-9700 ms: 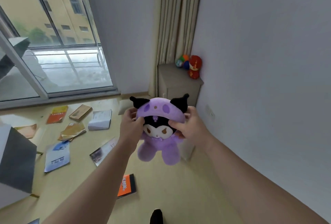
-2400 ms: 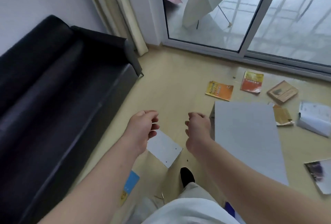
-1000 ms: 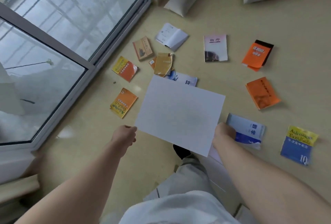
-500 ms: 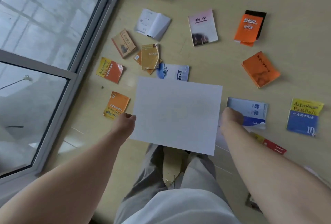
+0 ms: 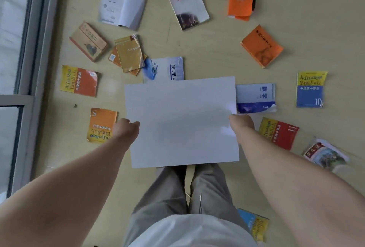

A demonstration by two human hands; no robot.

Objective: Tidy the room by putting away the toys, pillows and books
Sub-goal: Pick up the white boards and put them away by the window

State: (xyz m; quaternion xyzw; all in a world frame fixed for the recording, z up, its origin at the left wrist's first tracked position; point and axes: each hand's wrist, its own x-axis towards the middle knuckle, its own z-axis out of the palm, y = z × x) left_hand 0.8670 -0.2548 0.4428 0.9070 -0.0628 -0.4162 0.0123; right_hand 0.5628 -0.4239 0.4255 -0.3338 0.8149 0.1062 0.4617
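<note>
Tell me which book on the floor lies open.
The white book at the far left, by the window frame: its pages face up, spread either side of the spine. The others show covers.

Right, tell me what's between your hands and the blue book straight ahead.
The white board: left hand and right hand grip its side edges, and its far edge hides the near end of the blue book.

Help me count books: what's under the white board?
The white board, gripped by left hand and right hand, covers edges of the pale-blue book and the number-3 book; the floor beneath is hidden.
</note>
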